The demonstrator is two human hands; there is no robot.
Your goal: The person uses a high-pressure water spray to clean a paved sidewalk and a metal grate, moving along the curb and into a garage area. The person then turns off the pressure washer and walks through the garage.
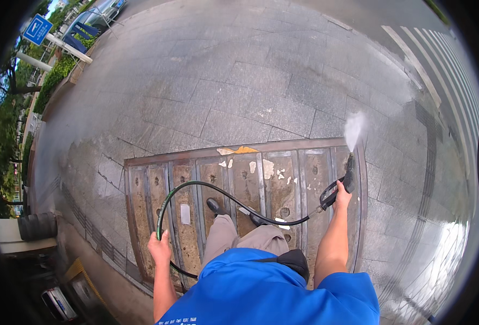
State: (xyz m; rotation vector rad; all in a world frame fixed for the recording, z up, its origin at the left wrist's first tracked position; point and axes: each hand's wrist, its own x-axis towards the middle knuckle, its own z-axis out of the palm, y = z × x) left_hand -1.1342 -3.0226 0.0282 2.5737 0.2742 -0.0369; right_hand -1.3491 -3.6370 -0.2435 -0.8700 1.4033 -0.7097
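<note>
My right hand is wrapped round the handle of a black pressure washer gun, held out ahead of me to the right. White spray bursts from its tip toward the paving. A black hose with a green stripe joins the rear of the gun and arcs leftward in a loop. My left hand grips this hose at the loop's left side, and the hose then curls back toward my body. Beneath me lies a ribbed metal-framed platform, brown and dirty, bearing peeling pale and orange scraps.
Wet grey paving slabs surround the platform, whose raised rim runs in front of my dark shoes. A striped crossing lies far right. At the left are a hedge, a blue sign and black tires.
</note>
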